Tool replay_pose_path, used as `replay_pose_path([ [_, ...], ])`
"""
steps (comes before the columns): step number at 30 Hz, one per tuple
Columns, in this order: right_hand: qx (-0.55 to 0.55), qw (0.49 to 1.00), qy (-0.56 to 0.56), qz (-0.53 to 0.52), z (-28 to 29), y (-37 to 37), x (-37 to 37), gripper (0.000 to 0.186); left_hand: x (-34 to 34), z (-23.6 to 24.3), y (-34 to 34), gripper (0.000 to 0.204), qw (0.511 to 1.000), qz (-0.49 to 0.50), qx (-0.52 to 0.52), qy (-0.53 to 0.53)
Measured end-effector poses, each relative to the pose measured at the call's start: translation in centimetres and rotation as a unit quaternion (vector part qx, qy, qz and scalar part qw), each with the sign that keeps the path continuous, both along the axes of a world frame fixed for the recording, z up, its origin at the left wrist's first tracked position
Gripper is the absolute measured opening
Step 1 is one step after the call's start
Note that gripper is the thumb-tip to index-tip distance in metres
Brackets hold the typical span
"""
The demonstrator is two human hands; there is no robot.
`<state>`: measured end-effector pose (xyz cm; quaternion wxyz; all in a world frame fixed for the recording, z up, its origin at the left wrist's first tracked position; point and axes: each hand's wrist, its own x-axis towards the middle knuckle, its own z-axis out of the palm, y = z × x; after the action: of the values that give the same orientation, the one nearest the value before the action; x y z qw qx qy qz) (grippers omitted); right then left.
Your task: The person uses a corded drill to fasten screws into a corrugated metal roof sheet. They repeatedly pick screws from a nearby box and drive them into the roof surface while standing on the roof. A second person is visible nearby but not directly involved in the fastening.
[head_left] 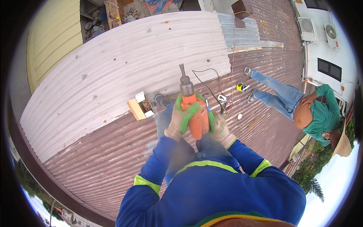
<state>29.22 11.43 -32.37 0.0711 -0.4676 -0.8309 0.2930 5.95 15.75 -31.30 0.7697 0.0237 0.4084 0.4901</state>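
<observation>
Holding an orange drill (197,123) in front of the body, the person has the left hand (177,120) wrapped around its casing, just behind the grey chuck (186,86). The drill is above the person's lap, its bit (182,70) pointing away from the body. The right hand (222,131) is at the drill's right side, its green-coated fingers partly bent and close against the casing; whether they grip it cannot be told. A slim blue piece (207,105) shows between the drill and that hand, too small to make out clearly. Both hands wear pale knitted gloves with green coating, and the blue sleeves have bright yellow-green bands.

Beneath lies a corrugated roof (94,159), brown near the person and pale pinkish white farther off. An open cardboard box (134,108) with things inside sits on it to the left, just beside the person's shoe (162,100). Beyond the right hand are a dark cable (207,86), a small round white thing (239,116) and a yellow-and-black can (241,87). Farther right stands a co-worker (321,109) in a green top, jeans and a straw hat (343,145), near a white wall (314,45) bearing two air-conditioner units (308,28).
</observation>
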Motion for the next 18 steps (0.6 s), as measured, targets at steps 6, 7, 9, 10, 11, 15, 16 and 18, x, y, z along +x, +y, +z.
replay_pose_path([
  [6, 0.054, 0.996, 0.068, -0.020, 4.2, -0.2, 2.7, 0.073, 3.6, 9.2, -1.1, 0.058, 0.985, -0.044, 0.108, 0.124],
  [7, 0.074, 0.994, 0.073, -0.026, 4.9, -0.2, 3.5, 0.072, 4.7, 10.5, -1.2, 0.058, 0.980, -0.049, 0.127, 0.142],
  [9, 0.112, 0.990, 0.082, -0.035, 6.1, -0.3, 5.1, 0.070, 6.6, 12.6, -1.2, 0.058, 0.973, -0.058, 0.157, 0.161],
  [10, 0.128, 0.987, 0.087, -0.039, 6.8, -0.4, 5.8, 0.070, 7.4, 13.8, -1.3, 0.059, 0.968, -0.063, 0.171, 0.172],
  [11, 0.143, 0.985, 0.091, -0.041, 7.5, -0.3, 6.4, 0.069, 8.3, 14.8, -1.2, 0.059, 0.964, -0.072, 0.178, 0.183],
  [15, 0.146, 0.980, 0.127, -0.052, 11.4, 0.1, 9.2, 0.068, 11.9, 18.2, -1.4, 0.061, 0.947, -0.100, 0.203, 0.227],
  [16, 0.139, 0.981, 0.127, -0.047, 12.8, 0.3, 10.0, 0.068, 12.5, 18.9, -1.5, 0.061, 0.944, -0.106, 0.202, 0.239],
  [18, 0.089, 0.990, 0.108, -0.017, 16.0, 0.7, 11.8, 0.067, 13.2, 20.1, -1.9, 0.062, 0.932, -0.137, 0.202, 0.269],
])
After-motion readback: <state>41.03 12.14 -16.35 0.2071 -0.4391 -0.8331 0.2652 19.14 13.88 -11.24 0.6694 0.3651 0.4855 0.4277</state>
